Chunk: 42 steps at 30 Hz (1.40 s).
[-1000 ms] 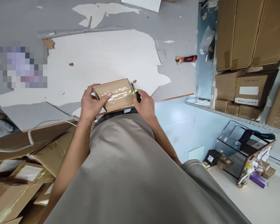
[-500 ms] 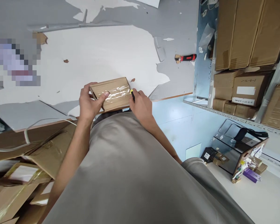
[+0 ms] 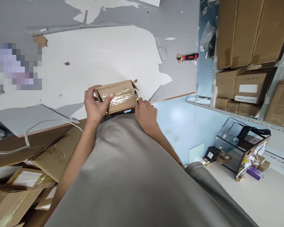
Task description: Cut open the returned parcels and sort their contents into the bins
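A small cardboard box (image 3: 121, 94) with shiny clear tape along its top is tilted at the table's near edge. My left hand (image 3: 94, 104) grips its left end, thumb on the taped face and fingers around the far side. My right hand (image 3: 146, 115) is closed around a small cutter (image 3: 137, 100) with a yellow and black part showing; most of it is hidden in the fist. The cutter's tip is at the box's right end, where a flap stands slightly out from the edge.
On the grey table (image 3: 175, 25) lie a torn white sheet (image 3: 97, 53) and a red-and-black handled knife (image 3: 190, 57). Opened cartons (image 3: 52, 154) and a white cable (image 3: 26, 138) are at lower left. Shelves of boxes (image 3: 249, 85) stand at right.
Both hands and the box have shifted slightly right in the view. The flap at the box's right end now stands out more, and my right hand has moved a little down.
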Tool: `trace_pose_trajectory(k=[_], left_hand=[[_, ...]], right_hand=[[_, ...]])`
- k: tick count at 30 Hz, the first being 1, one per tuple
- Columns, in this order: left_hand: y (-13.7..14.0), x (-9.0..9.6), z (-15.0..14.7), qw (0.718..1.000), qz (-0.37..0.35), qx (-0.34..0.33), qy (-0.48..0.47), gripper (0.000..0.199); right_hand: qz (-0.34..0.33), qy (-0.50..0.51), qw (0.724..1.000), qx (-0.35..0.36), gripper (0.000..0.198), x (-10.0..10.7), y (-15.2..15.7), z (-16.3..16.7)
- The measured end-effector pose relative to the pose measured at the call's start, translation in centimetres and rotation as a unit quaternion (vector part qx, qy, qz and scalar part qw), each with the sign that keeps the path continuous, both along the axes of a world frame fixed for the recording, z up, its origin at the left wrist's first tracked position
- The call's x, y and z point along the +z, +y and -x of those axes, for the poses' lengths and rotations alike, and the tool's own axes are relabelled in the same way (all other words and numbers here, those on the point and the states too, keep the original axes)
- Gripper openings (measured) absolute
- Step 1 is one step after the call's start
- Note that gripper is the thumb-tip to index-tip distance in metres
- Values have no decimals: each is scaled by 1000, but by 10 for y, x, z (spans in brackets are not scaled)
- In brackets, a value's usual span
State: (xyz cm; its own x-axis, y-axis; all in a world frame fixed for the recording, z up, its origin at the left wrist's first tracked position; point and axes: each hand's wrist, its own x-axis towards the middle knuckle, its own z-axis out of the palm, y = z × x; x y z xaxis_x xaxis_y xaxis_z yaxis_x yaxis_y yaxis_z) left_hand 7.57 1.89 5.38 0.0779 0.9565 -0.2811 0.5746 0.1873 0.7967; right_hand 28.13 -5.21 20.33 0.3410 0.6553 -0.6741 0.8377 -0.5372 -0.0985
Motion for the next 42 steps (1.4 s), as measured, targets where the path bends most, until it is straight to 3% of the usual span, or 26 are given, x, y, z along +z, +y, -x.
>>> trace_pose_trajectory(k=[5, 10, 16, 19, 21, 23, 27, 30, 33, 37, 40, 42], left_hand=[[-2, 4, -2, 1000, 14, -10, -9, 67], [1, 4, -5, 1000, 4, 5, -6, 64], [1, 1, -1, 1000, 4, 3, -22, 69], [0, -4, 13, 997, 20, 20, -71, 93], [-2, -8, 28, 994, 37, 45, -97, 110], [-4, -12, 44, 990, 44, 78, -106, 116], [-13, -22, 79, 982, 64, 147, -99, 109], [-20, -32, 101, 969, 96, 203, -105, 110], [-25, -46, 117, 948, 137, 260, -122, 105], [-25, -65, 127, 926, 168, 305, -146, 91], [-21, -70, 123, 919, 178, 314, -155, 83], [-16, -70, 114, 919, 182, 309, -167, 77]], right_hand=[[-72, 47, 994, -62, 30, -28, -17, -3], [-86, 45, 993, -66, 32, -45, -11, -3], [-56, 50, 995, -71, 25, -19, -29, -9], [-145, 88, 982, -86, 33, -10, -39, -29], [-219, 99, 962, -134, 41, -23, -39, -49], [-245, 118, 945, -184, 45, -53, -31, -68], [-171, 154, 950, -212, 37, -134, 0, -85], [-149, 108, 959, -216, 39, -174, 21, -87], [-165, 55, 958, -226, 52, -187, 37, -90], [-228, 49, 950, -207, 61, -183, 50, -80], [-196, 228, 935, -190, 52, -176, 53, -51], [-145, 369, 898, -191, 49, -170, 50, -32]])
